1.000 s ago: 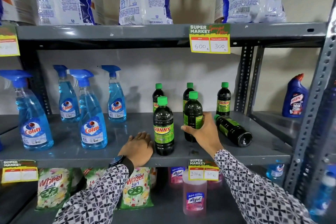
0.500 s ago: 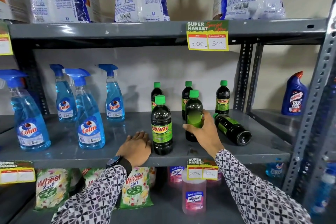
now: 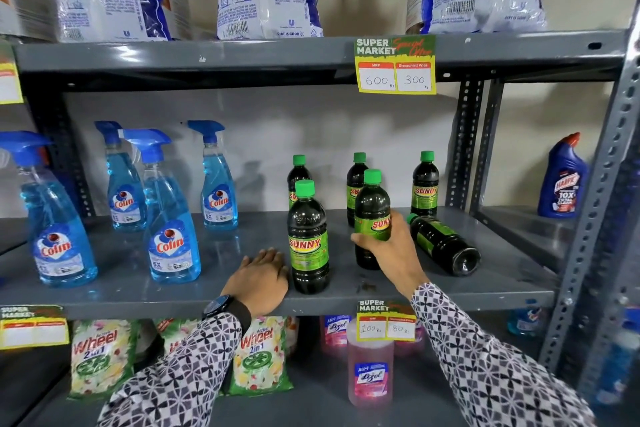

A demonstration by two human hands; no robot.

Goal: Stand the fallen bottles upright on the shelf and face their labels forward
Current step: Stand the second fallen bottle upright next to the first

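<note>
Middle shelf [image 3: 221, 295], grey metal, holds six dark bottles with green caps and green "SUNNY" labels.

Front-left bottle [image 3: 309, 239]: upright near the shelf's front edge, label square to the camera, red "SUNNY" lettering on a yellow band fully readable.

Held bottle [image 3: 372, 215]: upright, base on the shelf, just right of the front-left one. Its label is turned toward the right; only "SUNN" shows at the edge beside the fingers. Liquid near-black, glossy shoulder, bright green screw cap.

Right hand [image 3: 389, 250]: closed around the lower half of the held bottle, thumb on the left side, fingers wrapped over the right side across the label.

Left hand [image 3: 261, 279]: lies palm-down and flat on the shelf, fingers loosely extended, holding nothing; its fingertips are just beside the base of the front-left bottle. Contact between them cannot be determined.

Fallen bottle [image 3: 443, 244]: lies on its side to the right of the right hand, cap pointing back-left, base toward the front-right. Label faces up and away, text unreadable.

Three back-row bottles [image 3: 425, 184] stand upright; the rightmost shows "SUNNY" forward, the other two are partly hidden.
</note>
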